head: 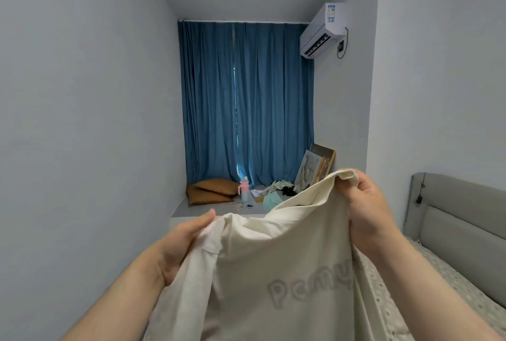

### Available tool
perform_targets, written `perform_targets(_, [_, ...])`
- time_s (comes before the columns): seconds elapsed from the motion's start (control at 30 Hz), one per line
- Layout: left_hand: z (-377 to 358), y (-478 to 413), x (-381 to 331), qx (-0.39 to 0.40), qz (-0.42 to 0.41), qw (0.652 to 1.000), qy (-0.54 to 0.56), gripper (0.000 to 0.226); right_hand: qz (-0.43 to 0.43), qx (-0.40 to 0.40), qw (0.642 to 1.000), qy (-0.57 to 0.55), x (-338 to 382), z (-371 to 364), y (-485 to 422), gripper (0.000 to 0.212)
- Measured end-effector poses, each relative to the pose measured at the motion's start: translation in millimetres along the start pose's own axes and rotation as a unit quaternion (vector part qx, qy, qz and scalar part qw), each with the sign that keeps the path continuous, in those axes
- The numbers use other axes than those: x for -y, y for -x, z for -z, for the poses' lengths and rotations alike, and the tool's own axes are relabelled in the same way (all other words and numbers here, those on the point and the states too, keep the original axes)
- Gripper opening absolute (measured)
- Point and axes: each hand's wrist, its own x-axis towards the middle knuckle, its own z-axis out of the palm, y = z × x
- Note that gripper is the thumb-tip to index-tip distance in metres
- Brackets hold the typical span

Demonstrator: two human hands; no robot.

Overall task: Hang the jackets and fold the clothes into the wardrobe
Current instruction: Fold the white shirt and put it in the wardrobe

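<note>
**Cream top held up in front of the blue curtain**

A cream garment (pixel 273 272) hangs spread between both hands, in the air in front of the blue curtain (pixel 246 99) and below its hem in the view. Raised lettering in the cloth's own colour runs across it; the letters that show begin "Pe", and the rest is hidden by a fold.

The left grip (pixel 180 244) sits below and to the left of the curtain. Its thumb lies over a bunched edge of the cloth and its fingers are tucked behind it, so the fabric is pinched between them. The right grip (pixel 367 209) is higher, below the curtain's right edge. Its fingers curl round a folded-over corner of the garment and hold that corner as the cloth's highest point. From there the fabric slopes down to the left.

At the foot of the curtain is a raised ledge (pixel 186 210). On it, brown cushions (pixel 213 191) lie under the curtain's left part and a pink and blue bottle (pixel 244 190) stands just beside them. A heap of small items, partly hidden by the garment, lies under the right part. Framed pictures (pixel 315 168) lean on the wall by the curtain's lower right corner. An air conditioner (pixel 321 33) is mounted by its upper right corner. Well to the right of the curtain is a bed (pixel 451 272) with a grey padded headboard (pixel 460 212).
</note>
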Motion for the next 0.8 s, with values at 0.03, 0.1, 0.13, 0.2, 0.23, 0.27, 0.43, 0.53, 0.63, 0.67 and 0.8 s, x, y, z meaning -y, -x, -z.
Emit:
perform_targets(0.03, [-4,-2,2,-0.024,0.006,1.0,-0.002,0.062,-0.004,0.01,1.0,-0.011,5,-3,-1,0.032])
perform_targets(0.1, [-9,-8,7,-0.061,-0.014,0.998,-0.002,0.062,-0.014,0.037,0.998,-0.043,12,-7,-1,0.018])
perform_targets(0.13, [-10,-10,9,-0.077,-0.033,0.997,0.001,0.055,-0.015,0.05,0.997,-0.05,14,-7,-1,0.014])
perform_targets(0.2, [-10,-13,14,-0.105,-0.062,0.992,0.015,0.031,-0.01,0.077,0.996,-0.054,16,-6,-2,0.019])
perform_targets(0.23, [-9,-13,16,-0.113,-0.068,0.991,0.023,0.029,-0.013,0.087,0.995,-0.05,15,-4,-3,0.036])
perform_targets(0.27, [-9,-11,17,-0.112,-0.072,0.991,0.019,0.038,-0.019,0.093,0.994,-0.044,15,-4,-4,0.054])
perform_targets(0.43, [-20,-5,40,-0.021,-0.011,0.991,-0.133,0.105,-0.028,0.083,0.995,-0.041,14,-10,0,0.067])
perform_targets(0.53, [-45,-7,64,0.034,-0.005,0.98,-0.196,0.096,-0.028,0.059,0.998,-0.026,18,-17,6,0.037])
perform_targets(0.63, [-69,-13,87,0.059,-0.006,0.976,-0.208,0.077,-0.048,-0.005,0.998,0.029,16,-19,4,0.025])
perform_targets(0.67, [-75,-16,93,0.054,-0.016,0.975,-0.215,0.074,-0.045,-0.027,0.997,0.047,15,-19,3,0.028])
perform_targets(0.8, [-78,-24,113,0.04,-0.045,0.961,-0.272,0.064,-0.035,-0.075,0.993,0.086,14,-24,8,0.023])
